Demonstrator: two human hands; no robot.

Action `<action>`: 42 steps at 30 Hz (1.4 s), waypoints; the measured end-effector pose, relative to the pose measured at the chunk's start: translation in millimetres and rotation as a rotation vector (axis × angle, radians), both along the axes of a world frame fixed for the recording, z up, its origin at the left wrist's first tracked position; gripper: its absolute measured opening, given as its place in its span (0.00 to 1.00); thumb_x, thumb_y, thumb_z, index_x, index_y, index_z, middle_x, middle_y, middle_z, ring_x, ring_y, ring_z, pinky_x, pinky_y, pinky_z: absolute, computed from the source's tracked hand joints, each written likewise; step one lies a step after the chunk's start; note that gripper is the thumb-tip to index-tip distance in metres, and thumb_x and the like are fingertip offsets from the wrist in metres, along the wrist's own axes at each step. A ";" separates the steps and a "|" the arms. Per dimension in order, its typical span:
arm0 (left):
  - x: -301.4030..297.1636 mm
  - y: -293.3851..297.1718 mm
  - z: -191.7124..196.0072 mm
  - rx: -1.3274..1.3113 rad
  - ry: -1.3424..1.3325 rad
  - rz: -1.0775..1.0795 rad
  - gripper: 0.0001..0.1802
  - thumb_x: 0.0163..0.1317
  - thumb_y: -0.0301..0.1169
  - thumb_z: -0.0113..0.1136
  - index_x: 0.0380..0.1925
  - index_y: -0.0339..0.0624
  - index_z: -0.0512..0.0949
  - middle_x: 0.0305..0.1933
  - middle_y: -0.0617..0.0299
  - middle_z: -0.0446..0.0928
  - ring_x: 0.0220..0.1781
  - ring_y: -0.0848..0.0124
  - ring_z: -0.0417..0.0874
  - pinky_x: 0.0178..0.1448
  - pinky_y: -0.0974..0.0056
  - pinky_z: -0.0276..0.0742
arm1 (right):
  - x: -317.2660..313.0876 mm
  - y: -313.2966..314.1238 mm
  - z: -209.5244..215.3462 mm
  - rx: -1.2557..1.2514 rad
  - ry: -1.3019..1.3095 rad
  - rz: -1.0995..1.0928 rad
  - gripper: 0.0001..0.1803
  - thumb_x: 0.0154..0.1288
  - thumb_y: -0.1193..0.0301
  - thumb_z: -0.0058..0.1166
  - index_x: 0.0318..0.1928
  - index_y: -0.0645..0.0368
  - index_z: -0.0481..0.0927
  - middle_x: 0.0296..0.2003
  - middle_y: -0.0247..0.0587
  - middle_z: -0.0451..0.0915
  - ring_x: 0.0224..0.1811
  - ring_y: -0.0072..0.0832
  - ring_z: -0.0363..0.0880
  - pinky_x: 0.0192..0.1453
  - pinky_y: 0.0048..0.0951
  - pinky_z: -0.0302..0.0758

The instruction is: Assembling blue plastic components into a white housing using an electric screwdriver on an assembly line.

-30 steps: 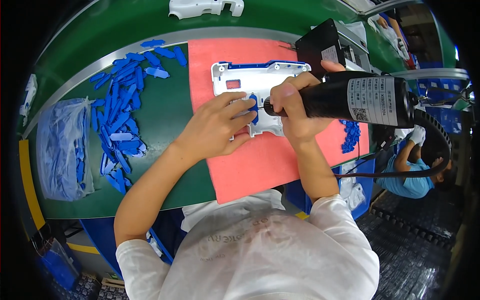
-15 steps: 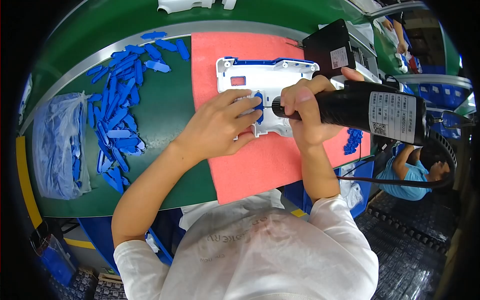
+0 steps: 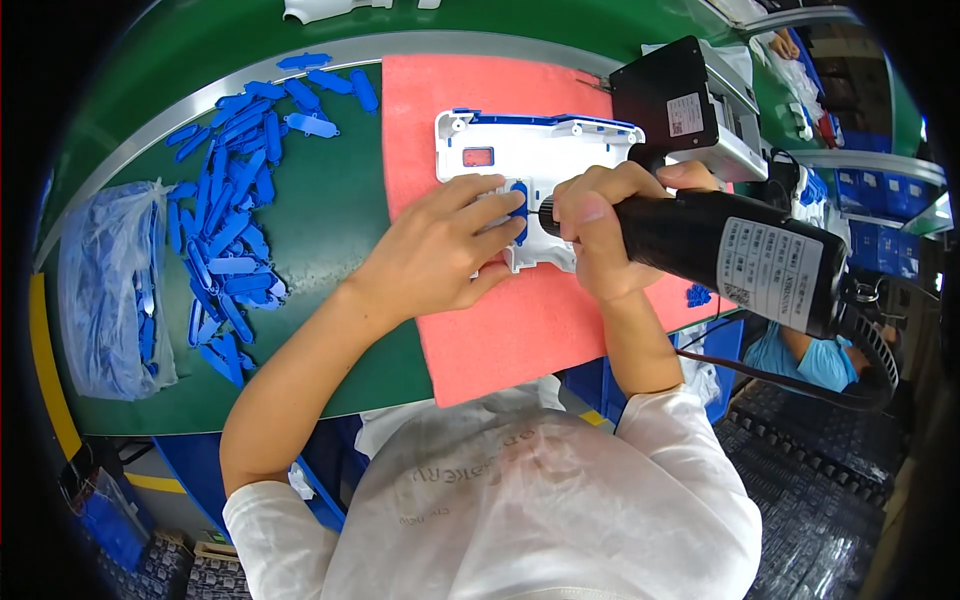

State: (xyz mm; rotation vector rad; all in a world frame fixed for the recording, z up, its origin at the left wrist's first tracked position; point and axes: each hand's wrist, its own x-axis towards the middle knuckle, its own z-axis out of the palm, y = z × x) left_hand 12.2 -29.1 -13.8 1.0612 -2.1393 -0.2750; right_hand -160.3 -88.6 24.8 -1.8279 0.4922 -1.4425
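Observation:
A white plastic housing point(image 3: 545, 150) with a small red window lies on a pink foam mat point(image 3: 520, 320). My left hand point(image 3: 440, 250) presses flat on the housing's lower left, fingertips against a small blue plastic piece point(image 3: 520, 205) set into it. My right hand point(image 3: 600, 225) is wrapped around the front of a black electric screwdriver point(image 3: 740, 255), whose tip points at the blue piece. The tip itself is hidden behind my fingers.
Several loose blue plastic pieces point(image 3: 225, 200) lie scattered on the green belt point(image 3: 330, 220) to the left, beside a clear bag point(image 3: 105, 290) of more. A black box-shaped device point(image 3: 680, 105) stands beyond the mat at the right. Another person's blue sleeve point(image 3: 810, 360) shows lower right.
Both hands, the housing and the screwdriver have kept their grip and pose; the view has shifted slightly, so the mat and housing sit a little higher in the picture.

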 end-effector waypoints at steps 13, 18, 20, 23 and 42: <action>11.9 9.5 49.0 -0.266 -0.016 0.032 0.22 0.50 0.38 0.69 0.43 0.38 0.80 0.52 0.50 0.79 0.54 0.51 0.80 0.58 0.52 0.76 | -49.6 9.6 62.3 -0.037 -0.448 -0.121 0.06 0.63 0.76 0.53 0.32 0.57 0.69 0.17 0.35 0.67 0.17 0.24 0.67 0.24 0.28 0.70; 96.2 -101.6 78.9 -0.518 -0.080 0.609 0.21 0.53 0.26 0.59 0.50 0.36 0.76 0.50 0.48 0.79 0.54 0.50 0.78 0.58 0.54 0.72 | -133.8 -4.9 92.5 -0.210 -0.543 -0.388 0.36 0.62 0.82 0.47 0.68 0.59 0.48 0.22 0.39 0.68 0.17 0.26 0.67 0.26 0.34 0.72; 133.1 -149.9 69.5 -0.253 -0.453 0.712 0.37 0.51 0.28 0.59 0.65 0.50 0.65 0.67 0.48 0.65 0.67 0.47 0.67 0.65 0.41 0.65 | -156.1 -23.9 78.0 -0.111 -0.574 -0.451 0.34 0.59 0.84 0.49 0.65 0.62 0.52 0.21 0.40 0.71 0.18 0.27 0.71 0.27 0.34 0.75; 192.5 -200.4 18.2 -0.017 -0.766 0.695 0.46 0.51 0.29 0.57 0.72 0.68 0.55 0.76 0.53 0.52 0.76 0.43 0.52 0.67 0.28 0.55 | -131.5 -32.7 85.8 -0.125 -0.546 -0.542 0.30 0.59 0.84 0.53 0.61 0.70 0.56 0.18 0.37 0.72 0.17 0.23 0.72 0.27 0.27 0.74; 144.0 -154.5 46.8 -0.225 -0.688 0.728 0.32 0.58 0.17 0.45 0.66 0.41 0.62 0.72 0.50 0.61 0.72 0.48 0.63 0.69 0.36 0.59 | -134.8 -50.6 47.6 -0.115 -0.219 -0.456 0.25 0.56 0.83 0.62 0.54 0.69 0.71 0.23 0.24 0.73 0.23 0.11 0.70 0.29 0.16 0.67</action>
